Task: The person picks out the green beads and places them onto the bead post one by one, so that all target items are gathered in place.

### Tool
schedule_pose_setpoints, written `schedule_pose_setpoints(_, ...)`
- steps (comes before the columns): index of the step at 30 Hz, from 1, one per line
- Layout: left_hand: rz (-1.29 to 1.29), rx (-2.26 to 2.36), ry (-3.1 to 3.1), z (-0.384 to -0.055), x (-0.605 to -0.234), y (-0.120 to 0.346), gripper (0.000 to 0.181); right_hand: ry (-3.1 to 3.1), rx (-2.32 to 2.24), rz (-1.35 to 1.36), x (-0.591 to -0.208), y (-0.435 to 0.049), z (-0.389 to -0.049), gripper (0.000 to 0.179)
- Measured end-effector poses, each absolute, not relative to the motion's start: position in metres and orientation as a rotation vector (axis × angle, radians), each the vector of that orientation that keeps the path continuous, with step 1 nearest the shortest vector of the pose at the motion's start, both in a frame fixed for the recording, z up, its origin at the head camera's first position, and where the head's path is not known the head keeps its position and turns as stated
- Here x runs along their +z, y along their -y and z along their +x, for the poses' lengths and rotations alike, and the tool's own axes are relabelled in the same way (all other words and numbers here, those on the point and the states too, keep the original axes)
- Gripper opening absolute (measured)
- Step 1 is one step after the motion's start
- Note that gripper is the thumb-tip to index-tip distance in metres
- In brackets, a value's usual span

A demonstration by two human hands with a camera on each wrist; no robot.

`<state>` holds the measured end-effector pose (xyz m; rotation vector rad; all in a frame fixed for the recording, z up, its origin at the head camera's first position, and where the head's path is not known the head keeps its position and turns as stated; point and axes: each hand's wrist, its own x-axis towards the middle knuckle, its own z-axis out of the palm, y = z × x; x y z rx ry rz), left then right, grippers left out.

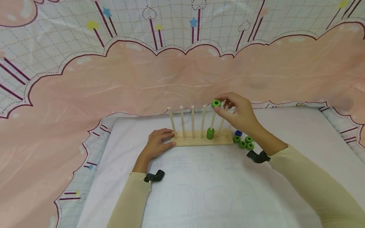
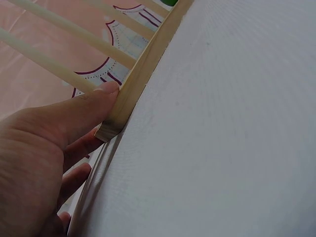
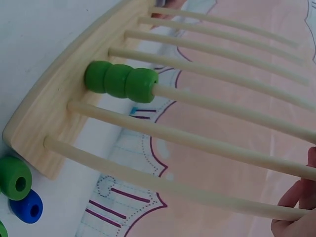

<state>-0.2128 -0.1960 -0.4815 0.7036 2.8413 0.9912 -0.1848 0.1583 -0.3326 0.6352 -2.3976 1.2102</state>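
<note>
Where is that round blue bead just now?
In the head view, the blue bead lies on the white surface, just past the right end of the pale wooden pegged base, beside loose round green beads.

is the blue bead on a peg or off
Off: the blue bead lies on the white surface beside the wooden base, near loose green beads, with nothing through it.
</note>
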Motion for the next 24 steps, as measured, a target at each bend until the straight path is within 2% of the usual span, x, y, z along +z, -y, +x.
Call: schedule_pose_setpoints(24,0.696,1.010,-2.841,-0.2132,-0.4820,0.1957,0.050,2.593,1.037,0.566,-0.3291,-0.1561,-0.1843,0.028)
